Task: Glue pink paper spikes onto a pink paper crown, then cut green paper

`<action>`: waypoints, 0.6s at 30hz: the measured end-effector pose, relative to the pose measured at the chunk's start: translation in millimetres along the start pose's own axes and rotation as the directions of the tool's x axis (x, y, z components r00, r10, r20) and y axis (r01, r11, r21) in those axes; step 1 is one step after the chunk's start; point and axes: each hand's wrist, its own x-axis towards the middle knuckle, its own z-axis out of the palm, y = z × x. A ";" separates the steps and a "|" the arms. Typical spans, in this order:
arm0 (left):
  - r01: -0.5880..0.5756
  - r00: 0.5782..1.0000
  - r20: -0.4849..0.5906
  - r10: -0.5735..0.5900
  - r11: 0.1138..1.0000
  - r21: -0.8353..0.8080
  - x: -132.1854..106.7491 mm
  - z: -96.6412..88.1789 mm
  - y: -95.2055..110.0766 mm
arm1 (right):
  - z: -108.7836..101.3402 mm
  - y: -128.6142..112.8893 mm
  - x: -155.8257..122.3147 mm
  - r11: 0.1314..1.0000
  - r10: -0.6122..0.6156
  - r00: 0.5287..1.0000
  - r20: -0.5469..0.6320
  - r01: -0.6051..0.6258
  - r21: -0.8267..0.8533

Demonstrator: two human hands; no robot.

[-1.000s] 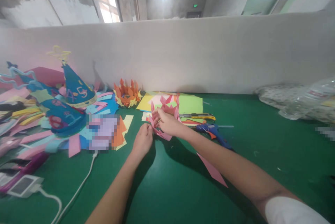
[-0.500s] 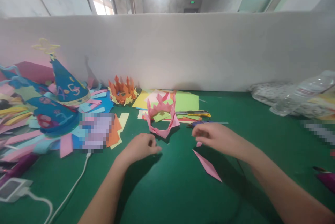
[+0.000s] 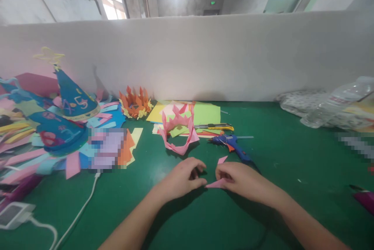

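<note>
Between the fingers of my right hand (image 3: 238, 180) is a folded pink paper piece (image 3: 215, 184), its pointed end sticking out to the left. My left hand (image 3: 187, 178) is beside that point, thumb and fingers curved apart with nothing between them. Just beyond my right hand lies a small pink paper scrap (image 3: 222, 159). A pink paper crown (image 3: 181, 149) with pointed tips stands farther back, partly over coloured sheets. Behind my right hand a blue hot glue gun (image 3: 230, 141) lies on the green table.
Behind the pink crown are yellow and green paper sheets (image 3: 209, 114) and a yellow utility knife (image 3: 219, 127). An orange paper crown (image 3: 136, 104) and blue cone hats (image 3: 74, 96) stand left, among paper strips. A plastic bottle (image 3: 336, 102) leans at the right.
My right hand has come down onto the pink paper piece and picked it up, turning it. My left hand has moved right towards it. The glue gun is now uncovered.
</note>
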 end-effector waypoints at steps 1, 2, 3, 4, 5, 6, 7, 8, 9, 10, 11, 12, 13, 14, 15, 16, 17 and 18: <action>-0.023 0.999 -0.022 0.023 1.000 0.006 0.7 1.9 0.9 | 0.5 -4.2 2.7 0.999 -0.036 0.999 -0.021 0.037 0.028; -0.050 0.998 -0.029 0.051 0.998 0.024 1.4 3.3 1.7 | 1.1 -8.2 5.6 0.996 -0.064 0.997 -0.052 0.067 0.056; -0.074 0.997 -0.023 0.075 0.996 0.049 2.1 4.2 2.2 | 1.8 -11.9 8.7 0.992 -0.082 0.993 -0.087 0.089 0.086; -0.088 0.996 -0.018 0.090 0.994 0.072 2.8 4.7 2.4 | 2.6 -14.8 11.7 0.987 -0.096 0.988 -0.120 0.110 0.116; -0.091 0.995 -0.021 0.093 0.992 0.085 3.5 4.8 2.3 | 3.3 -16.8 14.5 0.981 -0.109 0.983 -0.150 0.131 0.142; -0.086 0.995 -0.035 0.089 0.993 0.086 4.1 4.5 1.8 | 3.6 -17.5 17.0 0.975 -0.120 0.977 -0.176 0.150 0.165; -0.074 0.995 -0.057 0.079 0.994 0.074 4.7 4.0 1.1 | 3.2 -16.6 19.1 0.969 -0.130 0.972 -0.197 0.167 0.184; -0.059 0.995 -0.080 0.064 0.997 0.055 5.1 3.5 0.1 | 1.7 -13.8 20.5 0.965 -0.131 0.965 -0.225 0.176 0.193; -0.042 0.994 -0.101 0.044 0.999 0.031 5.5 2.9 -0.8 | -1.1 -9.0 21.3 0.968 -0.115 0.959 -0.261 0.167 0.188; -0.022 0.993 -0.118 0.022 1.000 0.005 5.7 2.4 -1.8 | -5.1 -2.3 21.4 0.977 -0.078 0.950 -0.302 0.134 0.168; 0.000 0.992 -0.130 -0.002 1.000 -0.021 6.0 2.2 -2.5 | -10.0 6.1 20.6 0.989 -0.018 0.933 -0.360 0.070 0.132; 0.020 0.990 -0.138 -0.027 0.999 -0.050 6.2 2.1 -3.1 | -15.5 16.0 19.0 0.997 0.061 0.911 -0.408 -0.033 0.077; 0.035 0.988 -0.144 -0.048 0.996 -0.087 6.4 2.3 -3.5 | -20.8 26.6 16.9 0.987 0.156 0.877 -0.455 -0.161 0.028; 0.045 0.987 -0.144 -0.065 0.990 -0.137 6.6 2.8 -3.6 | -25.3 37.5 14.4 0.959 0.244 0.837 -0.490 -0.283 -0.006; 0.052 0.987 -0.139 -0.080 0.979 -0.196 6.8 3.5 -3.5 | -28.6 47.8 11.9 0.925 0.310 0.813 -0.494 -0.379 -0.043; 0.056 0.987 -0.131 -0.092 0.965 -0.256 7.0 4.4 -3.3 | -30.4 57.1 9.8 0.894 0.363 0.805 -0.469 -0.442 -0.067; 0.060 0.987 -0.123 -0.102 0.949 -0.308 7.1 5.2 -2.9 | -30.6 64.8 8.3 0.874 0.409 0.810 -0.421 -0.480 -0.073; 0.063 0.987 -0.116 -0.109 0.935 -0.348 7.1 6.0 -2.5 | -29.5 70.8 7.5 0.868 0.437 0.822 -0.365 -0.492 -0.068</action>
